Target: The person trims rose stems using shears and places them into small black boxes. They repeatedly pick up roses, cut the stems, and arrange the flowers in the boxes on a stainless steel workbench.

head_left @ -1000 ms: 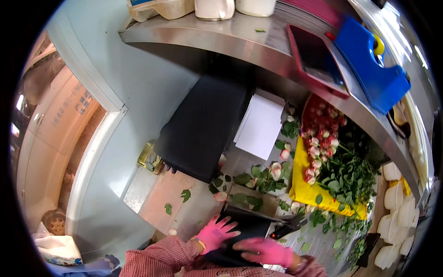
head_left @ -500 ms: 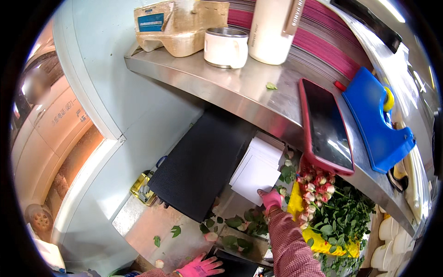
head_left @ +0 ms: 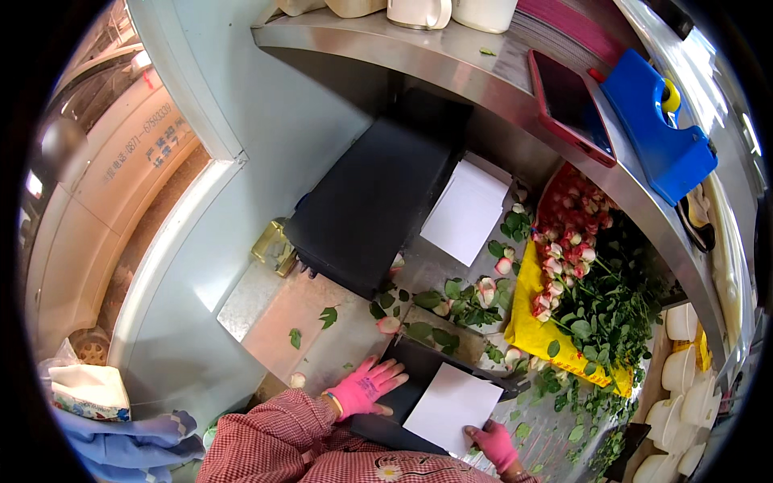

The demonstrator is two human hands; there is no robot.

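Note:
My right hand (head_left: 494, 445), in a pink glove with bare fingertips, pinches the lower right corner of a white sheet (head_left: 452, 406). That sheet lies over a black flat surface (head_left: 407, 362) close to my body. On the left part of the same black surface rests my left hand (head_left: 367, 390), gloved in pink, palm down with its fingers spread. A stack of white sheets (head_left: 467, 205) lies farther off, beside a large black box-like object (head_left: 370, 201). Loose leaves and rose heads (head_left: 485, 291) lie between the stack and the black surface.
Red-and-white roses (head_left: 564, 258) with green stems lie on a yellow wrapper (head_left: 523, 310) at right. A metal shelf (head_left: 362, 48) overhangs the back, bearing a phone (head_left: 572, 105) and a blue tape dispenser (head_left: 656, 129). White tubs (head_left: 680, 378) stand far right; a clear yellowish container (head_left: 275, 248) stands left.
My right hand has come from the stack toward my body, bringing a white sheet over the black surface. My left hand stays spread there. The view has tilted downward.

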